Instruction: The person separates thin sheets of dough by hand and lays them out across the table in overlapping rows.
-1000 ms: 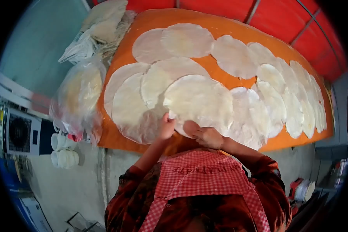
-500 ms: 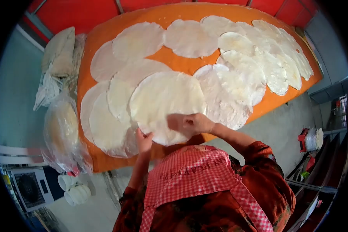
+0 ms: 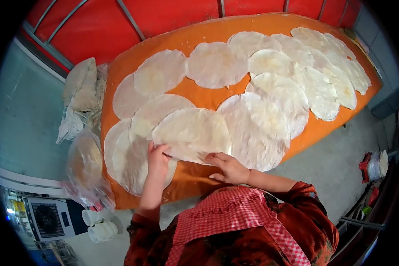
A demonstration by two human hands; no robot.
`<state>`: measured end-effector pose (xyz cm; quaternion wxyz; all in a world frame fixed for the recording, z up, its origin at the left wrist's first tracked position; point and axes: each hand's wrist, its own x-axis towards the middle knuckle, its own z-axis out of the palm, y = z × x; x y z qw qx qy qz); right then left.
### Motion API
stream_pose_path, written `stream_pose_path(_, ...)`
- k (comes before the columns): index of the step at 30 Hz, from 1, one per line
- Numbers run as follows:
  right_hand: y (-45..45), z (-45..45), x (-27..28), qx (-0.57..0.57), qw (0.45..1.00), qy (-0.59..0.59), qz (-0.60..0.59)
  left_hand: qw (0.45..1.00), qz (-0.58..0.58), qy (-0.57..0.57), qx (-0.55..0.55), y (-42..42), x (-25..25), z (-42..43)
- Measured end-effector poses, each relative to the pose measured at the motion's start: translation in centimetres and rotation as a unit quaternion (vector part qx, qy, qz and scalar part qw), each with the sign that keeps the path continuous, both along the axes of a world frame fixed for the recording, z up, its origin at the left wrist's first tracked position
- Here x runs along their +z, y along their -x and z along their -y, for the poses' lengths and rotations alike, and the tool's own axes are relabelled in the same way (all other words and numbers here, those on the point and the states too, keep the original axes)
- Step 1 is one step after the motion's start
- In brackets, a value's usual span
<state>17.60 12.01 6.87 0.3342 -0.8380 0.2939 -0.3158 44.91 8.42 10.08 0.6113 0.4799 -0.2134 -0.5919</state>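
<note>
A large, thin round flatbread lies before me on the orange cloth, its near side raised or folded so that it looks like a half disc. At its near left edge, my left hand has its fingers closed on the rim. My right hand is at the near right edge, fingers stretched over the bread and thumb apart below. Under and beside this sheet are other flatbreads, with one overlapped sheet to the left and another large one to the right.
More flatbreads overlap across the orange cloth. At the left edge are a plastic-wrapped bundle and folded cloths. White cups and a heater-like appliance stand lower left. Red panels line the back.
The near edge of the front flatbread has been lifted and drawn away from me. My right hand has opened from a curled shape, and my left hand has shifted up the rim. The view has tilted.
</note>
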Motion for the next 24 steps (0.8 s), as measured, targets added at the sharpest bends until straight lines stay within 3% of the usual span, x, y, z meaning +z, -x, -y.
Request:
stream_pose_path(5,3.4,1.4,0.2,-0.054,0.993,-0.102,0.022,0.993,0.100,0.008,-0.063,2.0,2.5,11.0)
stream_pose_path(7,4.0,2.1,1.3,-0.093,0.989,-0.109,0.021,0.988,0.107,0.011,-0.113,3.0,5.9,16.4)
stream_pose_path(12,6.8,4.4,1.5,-0.200,0.966,-0.159,0.037,0.983,0.029,0.169,-0.071,2.8,17.5,24.7)
stream_pose_path(15,8.9,6.5,-0.3,-0.249,0.950,-0.184,0.048,0.971,-0.010,0.232,-0.053,-2.1,18.7,28.0)
stream_pose_path(17,10.1,8.8,-2.7,-0.275,0.932,-0.218,0.096,0.980,-0.015,0.199,0.003,-5.3,16.9,29.6)
stream_pose_path(20,10.9,13.4,-5.4,-0.320,0.900,-0.254,0.150,0.990,-0.036,0.102,0.091,-9.7,9.3,32.4)
stream_pose_path(22,11.1,17.2,-6.2,-0.352,0.869,-0.290,0.190,0.994,-0.002,0.099,0.053,-10.5,4.7,30.4)
stream_pose_path(24,11.1,21.6,-7.0,-0.405,0.826,-0.324,0.219,0.995,-0.051,0.034,0.081,-14.4,-5.2,32.5)
